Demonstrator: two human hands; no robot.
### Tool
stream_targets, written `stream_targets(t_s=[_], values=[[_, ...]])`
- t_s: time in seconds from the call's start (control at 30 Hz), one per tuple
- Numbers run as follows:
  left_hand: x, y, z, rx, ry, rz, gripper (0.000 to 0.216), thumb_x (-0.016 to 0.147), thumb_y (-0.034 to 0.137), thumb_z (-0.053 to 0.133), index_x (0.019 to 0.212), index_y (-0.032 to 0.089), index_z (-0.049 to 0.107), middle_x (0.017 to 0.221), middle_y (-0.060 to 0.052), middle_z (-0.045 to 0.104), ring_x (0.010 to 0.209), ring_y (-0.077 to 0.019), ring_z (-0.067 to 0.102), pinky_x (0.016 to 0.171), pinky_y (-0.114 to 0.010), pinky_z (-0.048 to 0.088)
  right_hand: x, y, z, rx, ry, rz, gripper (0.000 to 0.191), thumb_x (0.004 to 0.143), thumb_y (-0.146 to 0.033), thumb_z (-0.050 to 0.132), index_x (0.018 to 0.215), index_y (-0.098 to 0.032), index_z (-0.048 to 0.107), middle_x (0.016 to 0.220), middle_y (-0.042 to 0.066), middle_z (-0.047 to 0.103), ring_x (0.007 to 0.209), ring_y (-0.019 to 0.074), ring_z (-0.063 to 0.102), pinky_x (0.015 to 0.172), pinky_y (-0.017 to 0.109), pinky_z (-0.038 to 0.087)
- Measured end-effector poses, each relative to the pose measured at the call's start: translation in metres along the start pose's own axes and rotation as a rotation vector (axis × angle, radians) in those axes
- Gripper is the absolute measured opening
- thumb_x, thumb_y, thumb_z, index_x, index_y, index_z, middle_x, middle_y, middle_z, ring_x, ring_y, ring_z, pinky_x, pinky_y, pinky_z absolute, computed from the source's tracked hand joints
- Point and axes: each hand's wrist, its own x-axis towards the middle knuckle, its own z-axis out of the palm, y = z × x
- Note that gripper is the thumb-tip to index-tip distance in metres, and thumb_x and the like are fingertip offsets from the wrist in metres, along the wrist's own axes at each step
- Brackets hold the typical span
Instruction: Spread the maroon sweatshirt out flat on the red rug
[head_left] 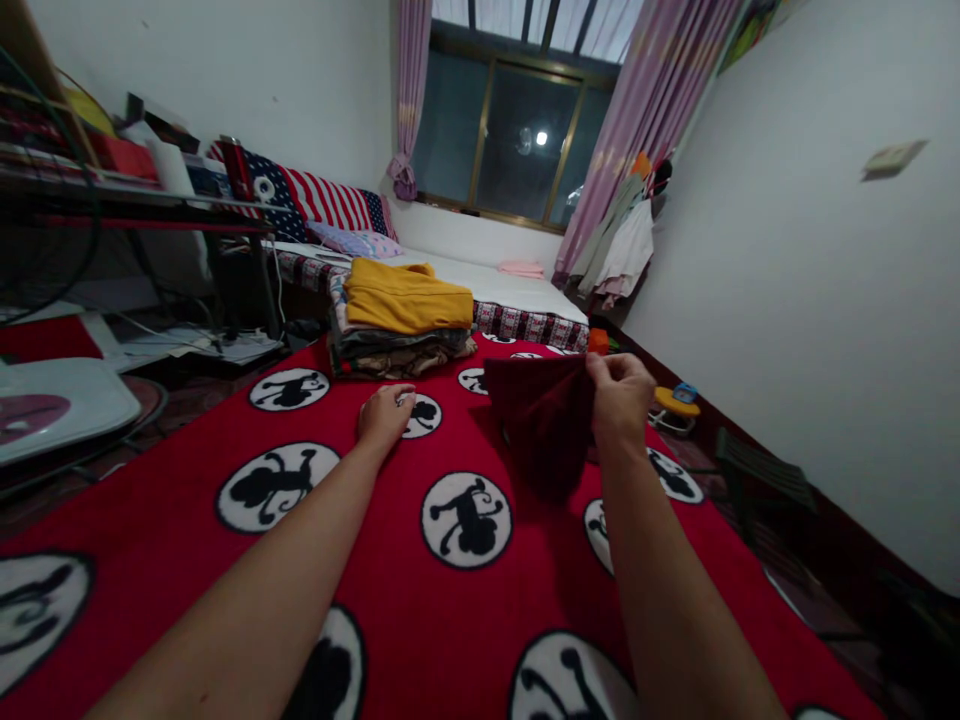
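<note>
Blanket [465, 600], red with black-and-white medallions, carries everything I see. My left hand [385, 415] lies palm down on it, fingers loosely together, holding nothing. My right hand [619, 393] pinches the top edge of a dark red cloth [541, 418], which hangs lifted over the blanket's right half. Beyond, at the far edge, a stack of folded clothes [405, 325] sits topped with yellow. Behind it, a mattress [510, 285] under the window [517, 150].
</note>
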Motion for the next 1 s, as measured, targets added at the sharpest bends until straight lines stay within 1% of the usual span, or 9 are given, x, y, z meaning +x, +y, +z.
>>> stream_targets(t_s=[0.1,0.2,0.3,0.43,0.57,0.63,0.83,0.93,1.0], values=[[0.007,0.000,0.002,-0.294,0.071,-0.086,0.033,0.084,0.032,0.052,0.107,0.017,0.070,0.111,-0.010,0.071,0.106,-0.0220,0.063,0.093,-0.032,0.048,-0.004,-0.040,-0.014,0.302,0.054,-0.061,0.031,0.083,-0.052,0.057,0.079,-0.021,0.055,0.076,0.002,0.061,0.068,0.0149,0.058,0.062,0.027,0.049],[0.013,0.007,-0.006,-0.673,0.115,-0.222,0.035,0.085,0.031,0.049,0.109,0.013,0.067,0.115,-0.013,0.068,0.102,-0.0195,0.065,0.090,-0.031,0.049,-0.018,-0.079,-0.030,0.466,-0.315,-0.073,0.034,0.080,-0.055,0.063,0.079,-0.022,0.055,0.078,0.002,0.063,0.071,0.0149,0.062,0.060,0.026,0.051],[0.019,0.018,-0.027,-0.988,0.030,-0.374,0.038,0.089,0.039,0.044,0.114,0.017,0.063,0.115,-0.011,0.068,0.093,-0.0170,0.067,0.081,-0.031,0.052,-0.025,-0.092,-0.037,0.523,-0.635,-0.034,0.038,0.074,-0.057,0.069,0.083,-0.021,0.057,0.086,0.003,0.067,0.077,0.0161,0.066,0.062,0.026,0.053],[0.022,0.043,-0.052,-1.101,-0.134,-0.272,0.039,0.087,0.042,0.050,0.117,0.020,0.061,0.118,-0.010,0.067,0.097,-0.0173,0.065,0.080,-0.030,0.051,-0.010,-0.059,-0.029,0.251,-0.502,0.007,0.036,0.077,-0.052,0.066,0.092,-0.019,0.061,0.095,0.007,0.070,0.082,0.0188,0.067,0.067,0.030,0.053],[0.005,0.093,-0.055,-0.874,-0.477,0.003,0.051,0.077,0.053,0.063,0.116,0.020,0.065,0.116,-0.011,0.068,0.102,-0.0238,0.065,0.082,-0.035,0.051,0.002,-0.018,-0.020,-0.449,-0.423,-0.009,0.031,0.075,-0.040,0.068,0.095,-0.017,0.067,0.099,0.011,0.071,0.093,0.0255,0.066,0.084,0.040,0.049],[-0.016,0.123,-0.050,-0.666,-0.610,0.211,0.055,0.073,0.056,0.067,0.114,0.019,0.067,0.114,-0.011,0.069,0.102,-0.0265,0.064,0.084,-0.037,0.051,0.002,-0.011,-0.018,-0.586,-0.455,-0.002,0.034,0.076,-0.041,0.067,0.101,-0.018,0.068,0.104,0.012,0.071,0.097,0.0274,0.065,0.087,0.042,0.048],[-0.102,0.178,-0.025,-0.031,-0.642,0.925,0.066,0.068,0.050,0.076,0.128,0.027,0.060,0.134,-0.010,0.054,0.120,-0.0328,0.052,0.101,-0.046,0.044,0.007,-0.019,-0.020,-0.271,-0.288,-0.046,0.036,0.077,-0.041,0.064,0.102,-0.016,0.068,0.096,0.011,0.073,0.087,0.0240,0.068,0.080,0.038,0.052],[-0.132,0.175,0.000,0.189,-0.585,0.939,0.081,0.071,0.037,0.074,0.145,0.025,0.041,0.138,-0.018,0.048,0.119,-0.0364,0.051,0.090,-0.048,0.050,0.008,-0.025,-0.020,-0.069,-0.248,-0.071,0.036,0.077,-0.041,0.064,0.100,-0.014,0.068,0.093,0.011,0.072,0.079,0.0219,0.068,0.074,0.036,0.054],[-0.138,0.169,0.016,0.239,-0.570,0.865,0.070,0.077,0.021,0.062,0.144,0.023,0.043,0.128,-0.019,0.055,0.105,-0.0317,0.061,0.078,-0.042,0.054,0.005,-0.031,-0.020,-0.010,-0.253,-0.085,0.034,0.076,-0.040,0.065,0.098,-0.014,0.068,0.093,0.011,0.072,0.076,0.0209,0.069,0.071,0.036,0.054]])
